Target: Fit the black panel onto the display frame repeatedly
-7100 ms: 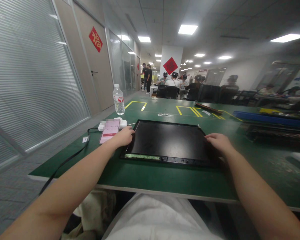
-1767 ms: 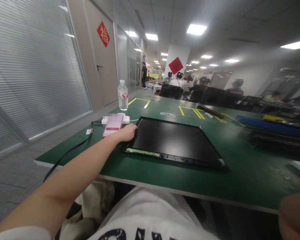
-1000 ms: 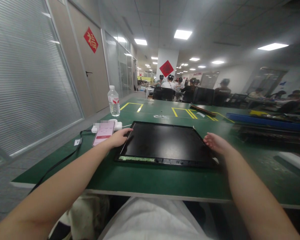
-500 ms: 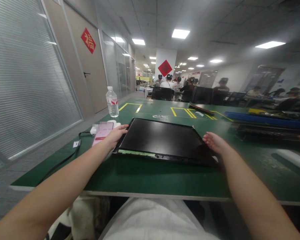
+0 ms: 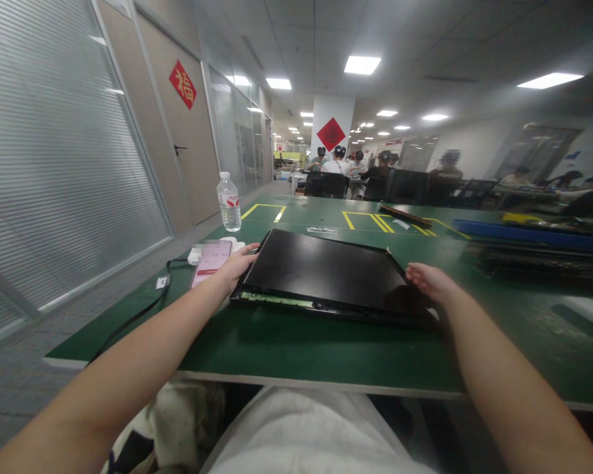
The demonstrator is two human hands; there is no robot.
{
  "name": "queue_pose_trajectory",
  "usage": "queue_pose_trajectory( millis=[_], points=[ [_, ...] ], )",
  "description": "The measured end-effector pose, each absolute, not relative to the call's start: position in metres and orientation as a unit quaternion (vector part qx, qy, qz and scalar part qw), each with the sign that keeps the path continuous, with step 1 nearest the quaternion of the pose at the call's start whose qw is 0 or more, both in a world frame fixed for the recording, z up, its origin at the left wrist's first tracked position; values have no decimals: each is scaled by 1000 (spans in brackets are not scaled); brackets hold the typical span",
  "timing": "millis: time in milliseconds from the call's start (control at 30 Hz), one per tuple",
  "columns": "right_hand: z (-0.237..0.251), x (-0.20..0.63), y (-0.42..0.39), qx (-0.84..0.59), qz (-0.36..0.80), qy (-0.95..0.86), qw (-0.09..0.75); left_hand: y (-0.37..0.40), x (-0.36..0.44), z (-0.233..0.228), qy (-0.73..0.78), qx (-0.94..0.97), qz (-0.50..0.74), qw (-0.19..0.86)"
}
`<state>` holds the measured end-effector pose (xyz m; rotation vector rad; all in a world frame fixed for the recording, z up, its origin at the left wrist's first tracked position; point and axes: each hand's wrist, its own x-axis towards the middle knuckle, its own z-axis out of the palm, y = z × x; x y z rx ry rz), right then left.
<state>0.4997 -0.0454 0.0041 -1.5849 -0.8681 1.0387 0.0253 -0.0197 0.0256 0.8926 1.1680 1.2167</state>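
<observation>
A: Black panel (image 5: 326,271) on the green table (image 5: 296,342), near edge seemingly raised a touch. Left hand (image 5: 236,263) gripping its left edge, fingers curled over.

B: Right hand (image 5: 431,282) clamped on the right edge. Pink phone (image 5: 211,263) just beside the left hand, bottle (image 5: 228,202) farther back.

Panel (image 5: 326,270) on table (image 5: 326,349), phone (image 5: 210,262) just left, bottle (image 5: 228,201) behind phone.
</observation>
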Motion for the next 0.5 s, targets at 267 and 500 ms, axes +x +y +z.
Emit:
queue_pose_trajectory(
  millis=[267,500],
  points=[
    [-3,503,-41,-676,387,-386,494,-20,26,24,508,406,478,590],
    [-15,510,-33,-680,352,-412,494,-25,34,24,519,422,487,562]
  ],
)
